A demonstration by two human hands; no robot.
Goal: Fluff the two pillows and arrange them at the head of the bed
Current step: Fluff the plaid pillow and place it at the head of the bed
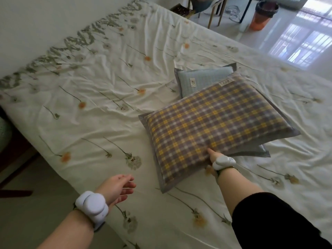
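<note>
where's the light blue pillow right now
In the head view the light blue checked pillow lies on the white flowered sheet, right of centre, partly under the far end of the yellow-and-purple plaid pillow.

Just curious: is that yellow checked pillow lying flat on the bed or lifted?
Lifted on one side: the plaid pillow tilts, its near edge gripped by the right hand, overlapping the blue pillow.

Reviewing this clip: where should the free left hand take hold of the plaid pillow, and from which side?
Probably the plaid pillow at its near-left corner, approached from the left. The right hand grips the near edge further right, and the pillow lies partly over the blue pillow. The open left hand is closest to that corner; the flat grey border there gives the fingers something to pinch.
</note>
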